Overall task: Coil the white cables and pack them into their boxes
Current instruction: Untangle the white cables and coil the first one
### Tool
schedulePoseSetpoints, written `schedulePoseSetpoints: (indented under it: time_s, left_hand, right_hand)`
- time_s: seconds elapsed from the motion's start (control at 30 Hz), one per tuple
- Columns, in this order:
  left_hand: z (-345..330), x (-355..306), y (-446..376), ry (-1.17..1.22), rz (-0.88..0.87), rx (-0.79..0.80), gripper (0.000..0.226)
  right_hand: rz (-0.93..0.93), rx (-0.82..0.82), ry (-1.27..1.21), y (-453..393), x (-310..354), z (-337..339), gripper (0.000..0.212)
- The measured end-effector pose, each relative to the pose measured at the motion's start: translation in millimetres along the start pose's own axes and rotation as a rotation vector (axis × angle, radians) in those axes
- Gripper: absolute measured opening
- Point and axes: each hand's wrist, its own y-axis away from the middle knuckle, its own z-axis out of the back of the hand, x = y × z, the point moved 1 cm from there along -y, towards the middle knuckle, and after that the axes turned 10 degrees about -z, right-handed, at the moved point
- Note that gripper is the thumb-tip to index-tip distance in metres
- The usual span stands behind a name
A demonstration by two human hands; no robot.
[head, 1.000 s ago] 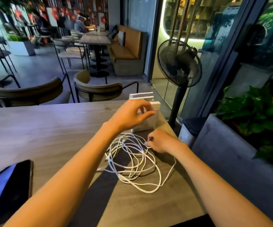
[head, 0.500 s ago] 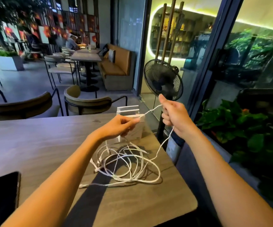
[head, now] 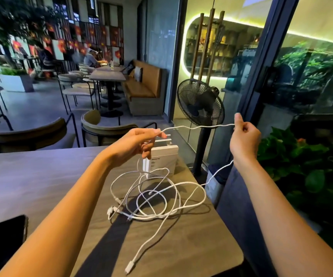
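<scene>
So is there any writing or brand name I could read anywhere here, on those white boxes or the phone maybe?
No text here can be read.
White boxes: the front one carries a few small dark printed lines, too small and blurred to read.
Phone: its screen is dark and shows no words.
Red squares on the far wall: only a star-like mark, no lettering.
White cables: no markings visible.
</scene>
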Motion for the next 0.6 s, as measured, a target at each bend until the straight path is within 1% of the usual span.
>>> schedulePoseSetpoints:
  time_s: [0.07,0.1,0.17,0.23,0.3,0.33,0.37,0.43,0.5,0.57,0.6]
  left_hand:
    - [-0.1,0.1,0.0,-0.043,0.008,-0.014,0.029]
    - [-0.8,0.7,-0.9,-0.038,0.008,-0.03,0.029]
    - [-4.2,4.3,-5.8,-0.001,-0.004,-0.082,0.027]
    - [-11.3,8.6,-11.4,0.01,-0.016,-0.118,0.025]
    - [-21.6,12.6,-16.5,-0.012,0.0,-0.105,0.029]
    - [-27.3,15.2,-18.6,-0.033,0.019,-0.085,0.034]
    - [-33.4,18.2,-20.0,-0.06,0.044,-0.059,0.039]
    - [-45.5,29.5,-19.9,-0.126,0.104,0.048,0.048]
    - [-57.1,50.9,-15.9,-0.212,0.188,0.235,0.044]
    - [-62.5,76.9,-8.0,-0.253,0.347,0.382,0.035]
    - [-63.1,87.3,-2.3,-0.222,0.434,0.415,0.034]
  right_hand:
    - [0.016,0.002,0.095,-4.3,-7.3,1.2,0.056]
    - [0.043,0.053,0.2,-4.7,-10.7,1.4,0.056]
    - [0.078,0.264,0.408,4.0,-10.8,1.5,0.054]
    - [0.061,0.554,0.515,20.1,-6.0,-2.3,0.053]
    - [0.038,0.815,0.491,36.5,2.4,-8.9,0.051]
    - [0.024,0.9,0.406,42.9,8.8,-12.0,0.049]
    - [0.007,0.946,0.283,47.8,18.2,-13.9,0.046]
    - [-0.027,0.955,0.008,51.5,42.5,-15.0,0.042]
    - [-0.047,0.915,-0.233,48.2,69.2,-14.1,0.041]
    - [-0.03,0.823,-0.367,37.9,86.2,-14.0,0.041]
    - [-0.024,0.761,-0.403,32.1,89.9,-13.6,0.041]
